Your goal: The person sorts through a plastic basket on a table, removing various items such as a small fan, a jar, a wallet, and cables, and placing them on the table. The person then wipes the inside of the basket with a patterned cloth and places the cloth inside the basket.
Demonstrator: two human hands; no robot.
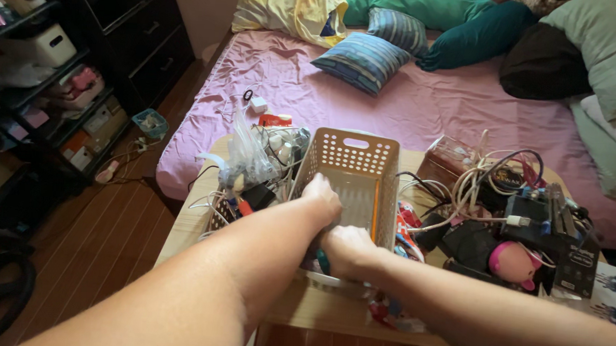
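Observation:
A beige perforated plastic basket (354, 158) stands on a low wooden table (181, 230) in front of a bed. My left hand (321, 196) reaches into the basket over its near left side, fingers curled down; what they touch is hidden. My right hand (348, 252) is closed at the basket's near rim, over something teal and dark that is mostly hidden. An orange strip (375, 210) runs along the basket's inner right wall.
Left of the basket lies a heap of white cables, chargers and clear bags (253, 164). To the right sit tangled cables (481, 180), dark boxes (568, 240) and a pink toy (514, 261). The pink bed (429, 102) carries pillows; black shelves (42, 78) stand left.

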